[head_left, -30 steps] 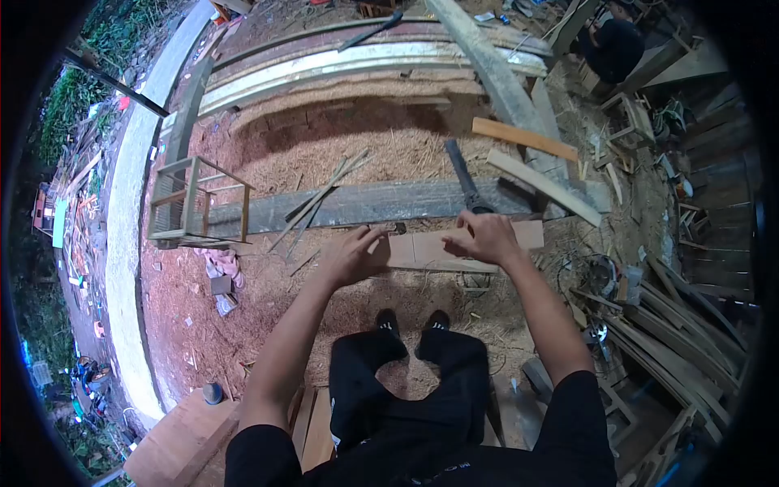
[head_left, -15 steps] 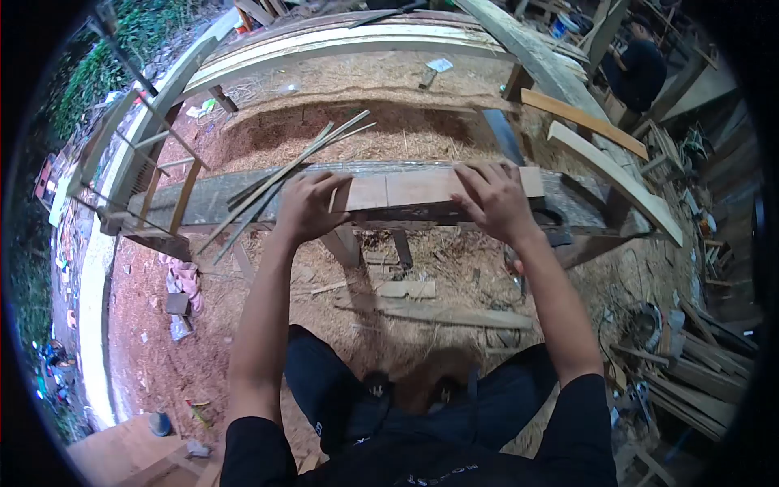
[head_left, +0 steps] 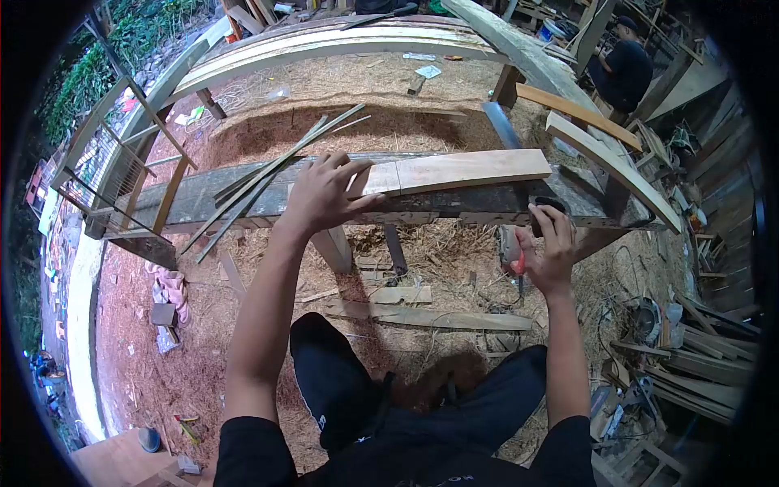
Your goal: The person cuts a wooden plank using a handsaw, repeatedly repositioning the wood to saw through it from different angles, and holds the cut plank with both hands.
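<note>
Board (head_left: 471,170) lies along the bench (head_left: 182,203), near 12 o'clock in my view, with 1 dark line across it. From its middle, I have the left hand (head_left: 319,195) at 9 o'clock, thumb and fingers wide across the board, holding it. At 4 o'clock my right hand (head_left: 553,253) has its fingers curled at a dark handle (head_left: 555,202); I cannot tell whether they grip it. Thin strips (head_left: 280,169) lie at 9 o'clock, a curved plank (head_left: 613,169) at 3, and a seated person (head_left: 626,71) farther off at 2.
</note>
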Demonstrator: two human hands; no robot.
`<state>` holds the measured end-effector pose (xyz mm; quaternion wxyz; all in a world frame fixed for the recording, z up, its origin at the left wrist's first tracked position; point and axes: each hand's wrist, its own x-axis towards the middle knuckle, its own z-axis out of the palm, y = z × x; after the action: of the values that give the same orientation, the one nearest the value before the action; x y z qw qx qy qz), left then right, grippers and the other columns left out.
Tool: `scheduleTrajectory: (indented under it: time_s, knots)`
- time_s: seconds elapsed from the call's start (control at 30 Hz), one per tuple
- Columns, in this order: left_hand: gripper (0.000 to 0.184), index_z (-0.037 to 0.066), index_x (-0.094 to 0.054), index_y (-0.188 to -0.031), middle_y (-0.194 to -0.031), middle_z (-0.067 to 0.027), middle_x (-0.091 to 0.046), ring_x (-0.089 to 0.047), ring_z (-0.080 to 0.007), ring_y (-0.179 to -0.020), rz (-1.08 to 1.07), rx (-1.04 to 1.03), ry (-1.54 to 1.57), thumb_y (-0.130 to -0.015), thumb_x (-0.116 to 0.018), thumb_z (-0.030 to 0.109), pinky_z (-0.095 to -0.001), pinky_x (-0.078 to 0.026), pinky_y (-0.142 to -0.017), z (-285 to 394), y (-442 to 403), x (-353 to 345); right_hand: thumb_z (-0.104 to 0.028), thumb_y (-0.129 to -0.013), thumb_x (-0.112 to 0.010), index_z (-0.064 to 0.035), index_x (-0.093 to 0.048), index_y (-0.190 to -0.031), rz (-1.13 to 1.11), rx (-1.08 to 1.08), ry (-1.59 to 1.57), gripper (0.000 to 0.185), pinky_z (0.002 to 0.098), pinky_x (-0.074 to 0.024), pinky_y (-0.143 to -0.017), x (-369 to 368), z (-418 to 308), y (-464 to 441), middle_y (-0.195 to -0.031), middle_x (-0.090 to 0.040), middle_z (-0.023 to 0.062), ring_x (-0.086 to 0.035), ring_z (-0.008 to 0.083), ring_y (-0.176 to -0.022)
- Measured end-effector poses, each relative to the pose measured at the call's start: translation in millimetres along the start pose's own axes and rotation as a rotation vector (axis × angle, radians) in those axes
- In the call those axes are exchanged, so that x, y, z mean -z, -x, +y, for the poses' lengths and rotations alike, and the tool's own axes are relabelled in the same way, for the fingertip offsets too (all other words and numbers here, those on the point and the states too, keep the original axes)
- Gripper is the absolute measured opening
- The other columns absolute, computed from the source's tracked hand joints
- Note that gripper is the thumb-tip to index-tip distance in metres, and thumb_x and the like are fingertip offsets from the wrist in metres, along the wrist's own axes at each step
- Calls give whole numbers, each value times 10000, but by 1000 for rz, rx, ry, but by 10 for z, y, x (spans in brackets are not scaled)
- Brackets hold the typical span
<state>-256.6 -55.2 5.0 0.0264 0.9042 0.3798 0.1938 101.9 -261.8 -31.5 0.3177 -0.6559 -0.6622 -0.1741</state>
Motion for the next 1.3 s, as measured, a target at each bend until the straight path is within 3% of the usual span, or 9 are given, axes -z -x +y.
scheduleTrajectory:
  time_s: [0.37, 0.73, 0.83, 0.9, 0.93, 1.03, 1.1, 1.2, 1.3]
  knots:
    - [658, 66, -723, -1213, -1087, -127, -620, -638, -332, -1052, 31, 51, 59, -804, -807, 576, -471, -506, -925, 187, 11, -127, -219, -820, -778, -140, -521, -1498, -153, -128, 302, 730, 447, -359, -992, 179, 364, 134, -1049, -604, 88, -577, 278, -1075]
    - [607, 92, -709, -1258, -1143, -106, -627, -616, -314, -1103, -7, 33, 19, -833, -798, 516, -478, -458, -992, 459, -92, -230, -127, -960, -692, -36, -617, -1410, 163, -419, -99, 465, 485, -477, -938, 620, 315, 811, -1122, -704, 208, -656, 407, -1031]
    - [676, 118, -700, -1293, -1241, -103, -618, -596, -285, -1173, -67, 18, 0, -872, -706, 647, -453, -432, -1048, 691, -238, -317, -120, -969, -689, -6, -622, -1394, 208, -332, -185, 445, 459, -510, -933, 587, 56, 849, -1137, -710, 215, -683, 375, -1037]
    - [688, 129, -683, -1323, -1281, -106, -610, -572, -287, -1208, -114, 4, 3, -881, -693, 656, -456, -422, -1062, 827, -337, -387, -132, -979, -685, 11, -608, -1403, 179, -444, -447, 453, 412, -509, -979, 540, -159, 869, -1155, -715, 198, -688, 297, -1065]
    - [687, 134, -676, -1333, -1289, -107, -604, -554, -289, -1235, -124, -27, -7, -887, -687, 657, -461, -417, -1065, 909, -373, -401, -142, -1003, -663, 29, -595, -1409, 166, -504, -584, 446, 369, -534, -934, 578, -355, 818, -1178, -716, 181, -691, 223, -1033]
    - [676, 137, -660, -1344, -1298, -111, -587, -512, -303, -1289, -192, -54, -37, -901, -669, 648, -474, -407, -1059, 1059, -477, -352, -149, -1024, -639, 44, -585, -1414, 277, -453, -664, 438, 328, -552, -850, 466, -696, 764, -1096, -719, 129, -692, 184, -940]
    - [651, 131, -661, -1328, -1280, -120, -587, -523, -313, -1267, -248, -66, 12, -903, -666, 624, -479, -410, -1038, 1102, -527, -337, -142, -1037, -615, 46, -558, -1440, 165, -583, -756, 449, 290, -546, -736, 532, -915, 776, -1023, -706, 85, -657, 138, -796]
    - [612, 125, -660, -1309, -1266, -129, -585, -529, -313, -1253, -77, -117, 20, -908, -665, 587, -484, -415, -1020, 1080, -483, -536, -156, -1036, -627, 39, -498, -1495, 186, -709, -1086, 515, 234, -428, -569, 592, -1235, 702, -866, -649, 28, -492, 61, -611]
    - [591, 113, -648, -1336, -1235, -120, -598, -558, -309, -1184, -51, -129, 41, -905, -713, 511, -443, -424, -995, 1076, -485, -554, -233, -1058, -600, 40, -488, -1504, 177, -709, -1084, 536, 229, -387, -550, 557, -1300, 767, -774, -588, 7, -450, 53, -595]
